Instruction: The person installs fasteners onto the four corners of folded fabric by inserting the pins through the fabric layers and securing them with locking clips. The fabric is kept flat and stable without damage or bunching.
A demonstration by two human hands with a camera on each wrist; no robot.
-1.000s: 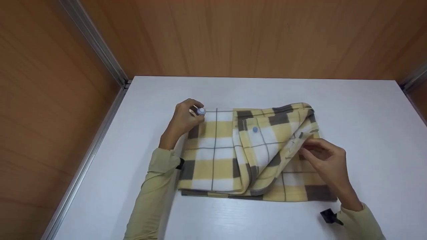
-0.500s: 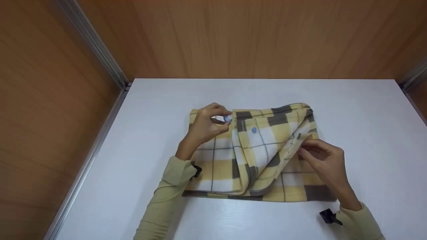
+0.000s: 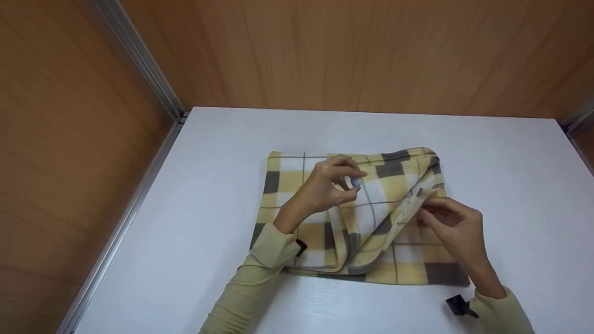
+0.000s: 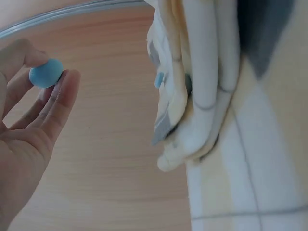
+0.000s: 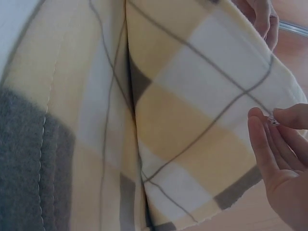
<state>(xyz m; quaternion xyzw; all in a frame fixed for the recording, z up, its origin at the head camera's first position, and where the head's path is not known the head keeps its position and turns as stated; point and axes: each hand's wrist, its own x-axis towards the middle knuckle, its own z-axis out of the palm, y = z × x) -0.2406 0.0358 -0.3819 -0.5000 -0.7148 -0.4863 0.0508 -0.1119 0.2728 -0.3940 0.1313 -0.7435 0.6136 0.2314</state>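
My left hand holds a small round light-blue piece between thumb and fingertips, over the folded cloth in the head view. That cloth is a yellow, white and grey checked fleece blanket, with a raised flap on its right half. A small blue nub sticks out of the flap in the left wrist view, apart from the left hand. My right hand is under the flap's slanting edge. In the right wrist view its thumb and fingertips pinch a tiny clear piece in front of the cloth.
A white table lies under the blanket. Wooden panels stand at the back and left, with a metal rail in the left corner. A black camera mount sits at the right wrist.
My left hand has moved right with the blue piece, from the blanket's left edge to over the flap, covering where the blue nub showed. The right hand has stayed put.
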